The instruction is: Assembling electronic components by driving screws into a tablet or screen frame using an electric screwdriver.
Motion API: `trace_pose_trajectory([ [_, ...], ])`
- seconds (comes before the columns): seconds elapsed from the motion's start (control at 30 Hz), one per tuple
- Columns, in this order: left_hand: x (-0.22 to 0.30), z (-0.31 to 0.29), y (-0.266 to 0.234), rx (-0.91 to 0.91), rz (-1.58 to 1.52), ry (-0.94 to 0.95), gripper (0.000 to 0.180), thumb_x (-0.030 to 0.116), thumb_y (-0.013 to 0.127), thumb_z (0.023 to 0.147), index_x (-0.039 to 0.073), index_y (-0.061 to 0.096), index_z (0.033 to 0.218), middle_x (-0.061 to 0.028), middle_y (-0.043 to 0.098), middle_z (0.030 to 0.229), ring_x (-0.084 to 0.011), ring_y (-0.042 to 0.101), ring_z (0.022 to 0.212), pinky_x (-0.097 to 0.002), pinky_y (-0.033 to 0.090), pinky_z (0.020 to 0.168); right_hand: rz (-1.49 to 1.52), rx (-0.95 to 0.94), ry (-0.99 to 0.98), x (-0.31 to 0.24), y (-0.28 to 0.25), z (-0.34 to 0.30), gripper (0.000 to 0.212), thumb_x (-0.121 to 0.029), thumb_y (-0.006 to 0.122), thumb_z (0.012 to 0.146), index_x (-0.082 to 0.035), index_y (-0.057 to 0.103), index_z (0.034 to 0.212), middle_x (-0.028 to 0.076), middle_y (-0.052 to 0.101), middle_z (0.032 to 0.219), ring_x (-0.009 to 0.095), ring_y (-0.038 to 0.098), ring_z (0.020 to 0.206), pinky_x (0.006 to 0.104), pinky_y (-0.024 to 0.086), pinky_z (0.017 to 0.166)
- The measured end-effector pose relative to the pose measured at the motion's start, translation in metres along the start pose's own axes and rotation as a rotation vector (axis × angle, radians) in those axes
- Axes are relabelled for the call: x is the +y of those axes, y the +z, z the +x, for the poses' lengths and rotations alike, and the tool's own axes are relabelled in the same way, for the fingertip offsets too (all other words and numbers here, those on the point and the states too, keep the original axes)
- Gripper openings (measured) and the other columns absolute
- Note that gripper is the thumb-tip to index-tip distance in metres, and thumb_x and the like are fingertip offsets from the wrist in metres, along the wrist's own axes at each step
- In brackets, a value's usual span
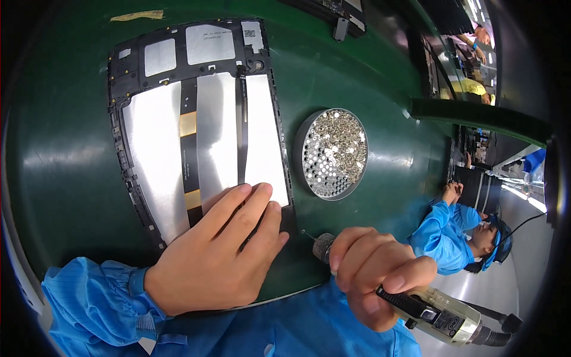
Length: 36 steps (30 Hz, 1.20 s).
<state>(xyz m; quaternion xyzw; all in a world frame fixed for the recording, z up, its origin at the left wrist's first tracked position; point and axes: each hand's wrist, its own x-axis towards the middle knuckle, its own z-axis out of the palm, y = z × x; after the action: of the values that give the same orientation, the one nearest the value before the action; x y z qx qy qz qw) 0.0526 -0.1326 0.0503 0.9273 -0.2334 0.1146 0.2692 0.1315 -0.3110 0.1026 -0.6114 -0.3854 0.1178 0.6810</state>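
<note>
My left hand [223,253] lies with fingers stretched over the lower right part of a tablet chassis [189,95]. The chassis has a black frame, bright silver panels and dark ribbon strips with gold patches. My right hand [380,268] is wrapped round an electric screwdriver [446,315] with a pale translucent body and knurled metal nose. Its thin bit points left, past the chassis's lower right corner, apart from it. A tiny bright spot shows at the bit's tip; I cannot tell what it is. Right of the chassis stands a round dish [333,154] of small silver screws.
Everything rests on a green work surface [59,178]. A strip of yellowish tape [137,15] sticks to it at the far left. Another dark device part [333,18] lies at the far edge. A green bar [476,116] borders the right; beyond it a person in blue [446,238] works.
</note>
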Motion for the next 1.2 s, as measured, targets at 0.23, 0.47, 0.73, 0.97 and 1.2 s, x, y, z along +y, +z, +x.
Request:
trace_pose_trajectory([
  [0.23,0.0,0.0,0.003,0.026,0.014,-0.01,0.016,0.017,0.069,0.079,0.006,0.074,0.09,-0.0177,0.064,0.106,-0.0353,0.057,0.112,-0.0465,0.044,0.099,0.053,0.061,0.001,0.006,0.004,-0.002,0.03,-0.005,0.06,0.078,-0.009,0.045,0.103,0.001,0.049,0.059,0.015,0.051,0.049,0.0324,0.045,0.051],
  [0.47,-0.001,-0.003,0.002,0.018,0.013,-0.013,0.017,0.017,0.07,0.08,0.006,0.075,0.091,-0.0176,0.064,0.107,-0.0344,0.057,0.111,-0.0461,0.044,0.099,0.033,0.026,0.018,0.005,0.008,-0.001,0.03,-0.004,0.061,0.078,-0.009,0.046,0.104,0.001,0.049,0.059,0.015,0.051,0.049,0.0321,0.045,0.051],
  [0.73,-0.001,-0.004,0.0,0.012,0.004,-0.027,0.017,0.018,0.069,0.081,0.006,0.075,0.091,-0.0175,0.065,0.106,-0.034,0.057,0.112,-0.0453,0.045,0.099,0.048,0.026,0.025,0.005,0.009,0.002,0.029,-0.003,0.062,0.077,-0.009,0.046,0.101,0.001,0.049,0.059,0.015,0.051,0.049,0.0322,0.045,0.051],
  [0.97,0.0,-0.002,-0.001,0.013,0.01,-0.023,0.017,0.018,0.07,0.081,0.007,0.075,0.092,-0.0172,0.065,0.107,-0.034,0.057,0.111,-0.0454,0.045,0.099,0.153,-0.021,0.022,0.007,0.0,0.002,0.033,0.005,0.063,0.073,-0.002,0.047,0.1,0.01,0.054,0.061,0.022,0.054,0.051,0.04,0.048,0.054],
  [1.2,-0.001,-0.002,-0.003,-0.004,0.036,0.037,0.018,0.014,0.069,0.081,0.006,0.074,0.096,-0.0183,0.065,0.107,-0.0346,0.057,0.112,-0.0457,0.044,0.1,0.083,-0.025,-0.077,-0.004,-0.039,-0.002,0.038,-0.003,0.064,0.076,-0.009,0.047,0.109,0.004,0.048,0.06,0.02,0.055,0.053,0.0377,0.048,0.053],
])
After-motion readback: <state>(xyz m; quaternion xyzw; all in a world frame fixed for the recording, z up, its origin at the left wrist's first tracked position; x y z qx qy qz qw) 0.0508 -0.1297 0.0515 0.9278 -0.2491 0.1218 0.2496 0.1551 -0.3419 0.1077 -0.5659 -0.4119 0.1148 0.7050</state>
